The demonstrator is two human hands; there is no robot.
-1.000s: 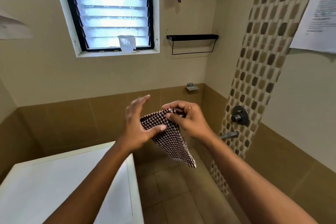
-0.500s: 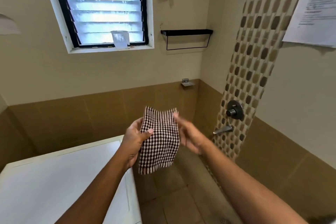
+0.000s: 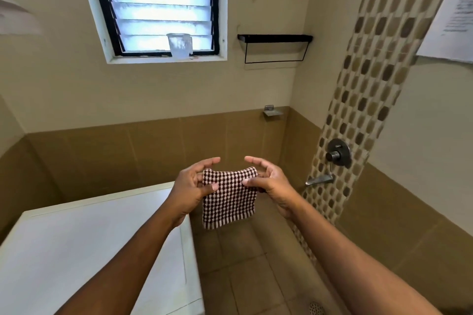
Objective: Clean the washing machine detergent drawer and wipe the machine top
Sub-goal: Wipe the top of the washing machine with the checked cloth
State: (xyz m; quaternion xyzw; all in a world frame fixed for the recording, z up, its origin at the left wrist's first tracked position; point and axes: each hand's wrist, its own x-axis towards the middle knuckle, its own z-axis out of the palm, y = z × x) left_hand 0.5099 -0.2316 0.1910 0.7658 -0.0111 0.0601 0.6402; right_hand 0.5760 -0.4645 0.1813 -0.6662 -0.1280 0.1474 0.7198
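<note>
cloth (image 3: 229,197) vert., striped hem down

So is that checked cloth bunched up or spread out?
Spread out: the left hand and right hand pinch the top corners of the cloth, which hangs flat.

Daylight from louvred window (image 3: 158,5) upper left, slats blown out; room evenly lit, soft shadows; wide-angle bending at edges; paper sheet (image 3: 453,15) upper right blurred.

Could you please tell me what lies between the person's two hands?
In the head view, a checkered cloth hangs between the left hand and the right hand, each holding an upper corner of it.
</note>
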